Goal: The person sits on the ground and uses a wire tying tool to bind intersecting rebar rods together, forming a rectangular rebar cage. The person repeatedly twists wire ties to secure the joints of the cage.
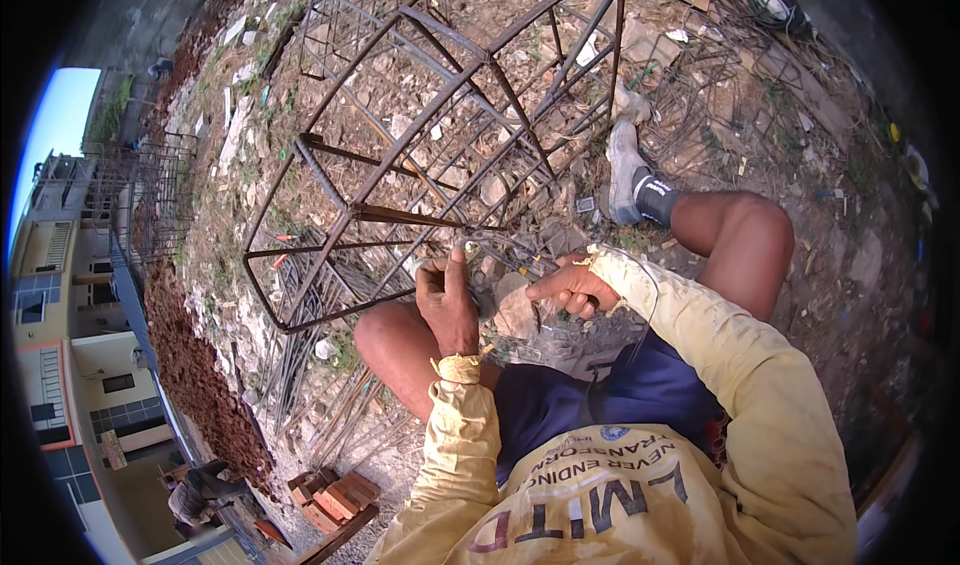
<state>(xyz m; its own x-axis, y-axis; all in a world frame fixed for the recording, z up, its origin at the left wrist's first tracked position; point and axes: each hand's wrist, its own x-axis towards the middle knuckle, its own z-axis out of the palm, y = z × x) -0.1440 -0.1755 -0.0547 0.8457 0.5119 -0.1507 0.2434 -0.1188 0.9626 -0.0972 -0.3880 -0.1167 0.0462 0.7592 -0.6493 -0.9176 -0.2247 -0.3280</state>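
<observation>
A seated person is working with two bare hands beside a rebar cage, viewed from the head. The cage (485,57), an open frame of rusty bars, is standing tilted on the stony ground (235,175), its nearest end reaching in front of the left knee (385,345). The left hand (448,300) is rising from its yellow cuff just beside the cage's lower bars, its fingers drawn into a narrow grip; what they are holding, if anything, cannot be told. The right hand (575,287) is pointing its index finger toward the left, the other fingers curling inward; whether they are gripping something cannot be told. Thin dark strands (515,262) are crossing the gap between the hands, above a pale stone (515,305). Loose rods (300,295) are lying below the cage, toward the ground's left edge, where a strip of red soil (190,355) is running. Reddish bricks (340,498) are resting near the ground's lower left corner, and another person (200,495) is bending beyond them. A coil of dark cable (768,7) is lying near the ground's upper right corner.
</observation>
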